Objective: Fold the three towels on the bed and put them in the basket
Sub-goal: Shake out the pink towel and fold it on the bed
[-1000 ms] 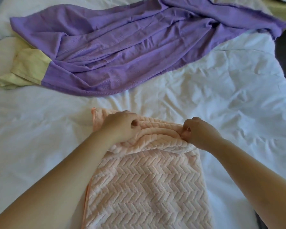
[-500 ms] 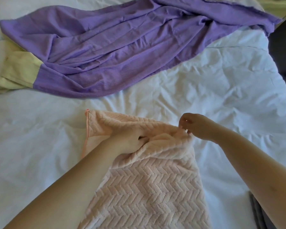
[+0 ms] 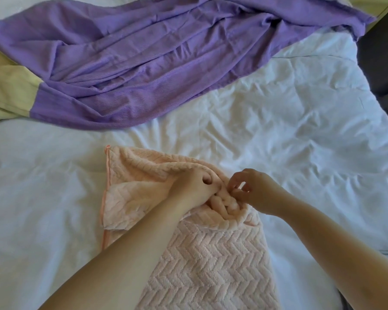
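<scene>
Left hand (image 3: pixel 193 186) fists the bunched far edge of the pink towel (image 3: pixel 211 265); right hand (image 3: pixel 253 193) pinches the same bunch just beside it. Plush, light, limp: probably best taken at the corners. Under the grip: soft, wrinkled white bed (image 3: pixel 278 130). Beyond: purple towel (image 3: pixel 143 63) and yellow towel (image 3: pixel 7 90), both unfolded. No basket in view.

From where I stand there is nothing to read: no words, labels, brand marks or numbers show on the pink towel (image 3: pixel 202 265) near me, the purple towel (image 3: pixel 166 63) at the far side, the yellow-green cloth (image 3: pixel 7 90) at far left, or the white bed sheet (image 3: pixel 278 130).
</scene>
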Action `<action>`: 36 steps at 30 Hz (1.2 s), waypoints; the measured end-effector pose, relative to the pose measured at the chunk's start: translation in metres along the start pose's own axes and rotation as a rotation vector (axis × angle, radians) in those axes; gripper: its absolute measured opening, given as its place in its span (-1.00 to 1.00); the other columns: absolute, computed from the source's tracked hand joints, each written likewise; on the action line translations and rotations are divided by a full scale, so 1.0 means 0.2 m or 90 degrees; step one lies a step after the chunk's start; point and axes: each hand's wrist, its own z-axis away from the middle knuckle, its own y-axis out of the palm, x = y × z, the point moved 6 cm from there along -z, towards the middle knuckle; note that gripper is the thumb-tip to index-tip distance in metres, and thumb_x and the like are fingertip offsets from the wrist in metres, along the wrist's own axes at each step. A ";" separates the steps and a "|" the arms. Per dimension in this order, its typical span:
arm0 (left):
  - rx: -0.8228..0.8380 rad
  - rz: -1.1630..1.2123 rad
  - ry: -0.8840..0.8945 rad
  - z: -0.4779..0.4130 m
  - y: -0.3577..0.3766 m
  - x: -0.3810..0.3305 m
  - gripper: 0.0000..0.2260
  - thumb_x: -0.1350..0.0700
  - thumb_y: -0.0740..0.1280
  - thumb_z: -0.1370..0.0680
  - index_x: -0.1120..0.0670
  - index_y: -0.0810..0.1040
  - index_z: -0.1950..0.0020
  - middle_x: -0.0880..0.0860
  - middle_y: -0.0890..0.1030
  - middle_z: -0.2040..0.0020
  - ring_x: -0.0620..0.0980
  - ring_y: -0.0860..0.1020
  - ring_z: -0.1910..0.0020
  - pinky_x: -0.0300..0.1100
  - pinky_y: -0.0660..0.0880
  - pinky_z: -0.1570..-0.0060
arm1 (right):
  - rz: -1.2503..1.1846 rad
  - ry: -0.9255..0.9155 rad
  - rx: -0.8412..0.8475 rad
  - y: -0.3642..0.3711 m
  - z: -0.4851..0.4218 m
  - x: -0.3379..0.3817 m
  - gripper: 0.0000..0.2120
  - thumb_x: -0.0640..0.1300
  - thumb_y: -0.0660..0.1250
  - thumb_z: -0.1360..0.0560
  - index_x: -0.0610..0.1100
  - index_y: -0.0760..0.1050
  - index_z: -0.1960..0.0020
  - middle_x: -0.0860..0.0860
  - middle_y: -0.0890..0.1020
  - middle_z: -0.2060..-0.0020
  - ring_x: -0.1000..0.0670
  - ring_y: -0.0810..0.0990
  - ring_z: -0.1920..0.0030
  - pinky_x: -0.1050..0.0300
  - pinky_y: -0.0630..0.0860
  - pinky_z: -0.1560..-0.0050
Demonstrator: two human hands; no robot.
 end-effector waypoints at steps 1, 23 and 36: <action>-0.012 0.012 -0.001 0.00 -0.01 0.00 -0.67 -0.13 0.38 -0.45 0.06 0.49 0.39 -0.06 0.56 0.46 -0.19 0.47 0.45 -0.10 0.51 0.27 | 0.039 0.005 -0.013 -0.01 0.00 -0.01 -0.79 -0.13 0.32 -0.48 0.19 0.55 0.18 0.19 0.47 0.09 0.13 0.52 0.17 0.25 0.48 0.16; 0.125 0.154 0.100 0.08 -0.13 -0.01 -0.49 -0.43 0.15 -0.39 -0.15 0.50 -0.16 -0.23 0.59 -0.08 -0.28 0.52 -0.12 -0.26 0.41 -0.16 | -0.156 0.122 -0.232 -0.35 -0.10 -0.06 -0.89 -0.21 0.30 -0.45 -0.19 0.58 0.18 -0.07 0.56 -0.10 -0.09 0.54 -0.02 0.05 0.44 0.03; 0.154 -0.040 0.131 -0.01 -0.22 -0.02 -0.75 0.03 0.40 -0.44 -0.12 0.52 -0.11 -0.17 0.57 -0.09 -0.15 0.53 -0.09 -0.12 0.48 -0.13 | 0.015 -0.033 -0.118 -0.39 -0.30 0.05 -0.87 -0.17 0.27 -0.55 0.03 0.52 -0.02 0.06 0.42 -0.08 0.03 0.51 0.08 0.22 0.40 0.10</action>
